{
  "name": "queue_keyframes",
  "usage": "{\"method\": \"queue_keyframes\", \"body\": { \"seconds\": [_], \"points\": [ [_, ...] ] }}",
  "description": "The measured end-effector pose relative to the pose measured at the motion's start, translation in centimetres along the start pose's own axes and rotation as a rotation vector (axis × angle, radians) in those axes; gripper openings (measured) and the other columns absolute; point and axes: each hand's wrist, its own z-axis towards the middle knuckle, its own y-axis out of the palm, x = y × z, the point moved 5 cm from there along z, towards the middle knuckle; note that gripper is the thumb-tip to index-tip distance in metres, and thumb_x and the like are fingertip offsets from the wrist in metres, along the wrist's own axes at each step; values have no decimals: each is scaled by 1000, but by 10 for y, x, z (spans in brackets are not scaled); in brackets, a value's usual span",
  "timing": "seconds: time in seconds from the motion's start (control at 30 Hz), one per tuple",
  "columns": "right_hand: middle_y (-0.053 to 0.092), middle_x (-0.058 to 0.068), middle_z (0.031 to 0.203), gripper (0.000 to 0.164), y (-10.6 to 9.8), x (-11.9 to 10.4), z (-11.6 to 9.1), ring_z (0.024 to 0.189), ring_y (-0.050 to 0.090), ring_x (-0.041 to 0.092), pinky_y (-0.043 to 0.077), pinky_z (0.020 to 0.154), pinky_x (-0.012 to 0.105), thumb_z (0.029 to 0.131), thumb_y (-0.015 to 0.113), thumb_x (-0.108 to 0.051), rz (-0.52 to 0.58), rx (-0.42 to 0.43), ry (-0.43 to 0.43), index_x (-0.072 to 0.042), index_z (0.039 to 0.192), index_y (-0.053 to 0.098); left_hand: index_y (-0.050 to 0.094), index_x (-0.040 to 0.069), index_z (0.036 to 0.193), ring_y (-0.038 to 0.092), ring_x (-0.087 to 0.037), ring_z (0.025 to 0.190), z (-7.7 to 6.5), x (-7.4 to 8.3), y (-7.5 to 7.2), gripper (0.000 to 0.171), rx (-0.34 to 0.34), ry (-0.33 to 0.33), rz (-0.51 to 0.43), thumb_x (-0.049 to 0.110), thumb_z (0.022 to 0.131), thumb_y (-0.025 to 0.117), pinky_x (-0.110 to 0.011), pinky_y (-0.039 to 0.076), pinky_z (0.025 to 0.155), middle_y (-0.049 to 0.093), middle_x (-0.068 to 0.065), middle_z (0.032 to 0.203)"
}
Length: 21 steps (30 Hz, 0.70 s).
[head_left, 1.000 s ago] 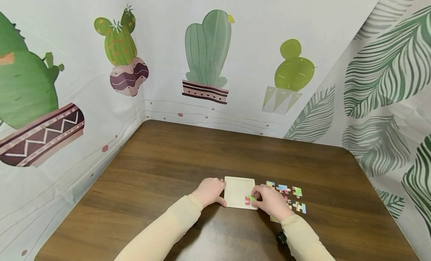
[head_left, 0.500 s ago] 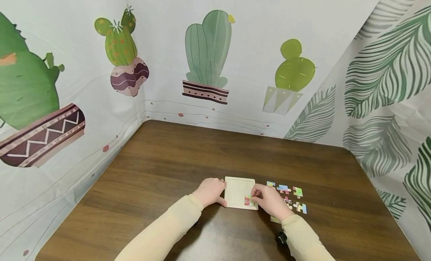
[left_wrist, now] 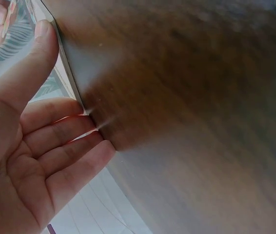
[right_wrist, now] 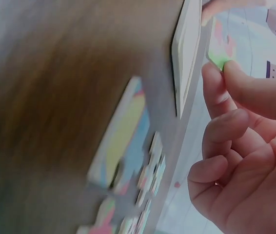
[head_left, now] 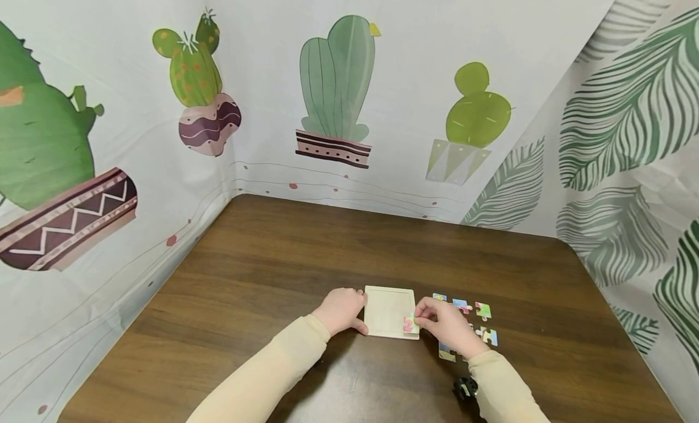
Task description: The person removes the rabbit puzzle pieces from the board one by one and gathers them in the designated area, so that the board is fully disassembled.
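Observation:
A pale wooden puzzle tray (head_left: 384,311) lies on the table. At its left side is my left hand (head_left: 340,311), fingers nearly straight against the edge and thumb by the near-left corner; the left wrist view shows the open palm and fingertips (left_wrist: 108,146) down by the table. Between thumb and index finger my right hand (head_left: 445,326) pinches a pink-and-green jigsaw piece (right_wrist: 221,46) by its edge. In the head view this piece overlaps the tray's near-right corner. The right wrist view shows it raised off the tray, its other fingers curled loosely.
To the right of the tray lie several loose jigsaw pieces (head_left: 483,311), some partly hidden by the right hand. One yellow-and-blue piece (right_wrist: 128,131) sits closest in the right wrist view. A small black object (head_left: 465,388) is beside the right sleeve. Printed cloth (head_left: 262,107) hangs behind the table.
The right hand has shifted slightly right, and the jigsaw piece has moved from inside the tray's near-right corner toward its right rim. The left hand stays in place.

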Motion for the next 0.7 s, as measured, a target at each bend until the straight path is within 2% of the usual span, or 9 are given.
{"method": "queue_keyframes", "body": {
  "seconds": [0.23,0.7],
  "points": [
    [59,-7,74,12,-7,14,-8,67,54,5,43,62,23,84,69,-8,-8,12,30,-15,83,59,66,11,104,67,-17,81,1,0,2,63,1,-1,0,57,62,76,-28,52,66,68,0,95],
    [61,-4,74,9,-26,33,-26,67,54,4,44,62,24,85,68,-9,10,9,32,-10,84,60,66,11,107,67,-17,82,2,0,3,66,0,0,22,59,62,75,-28,52,67,68,-1,98]
  ]
}}
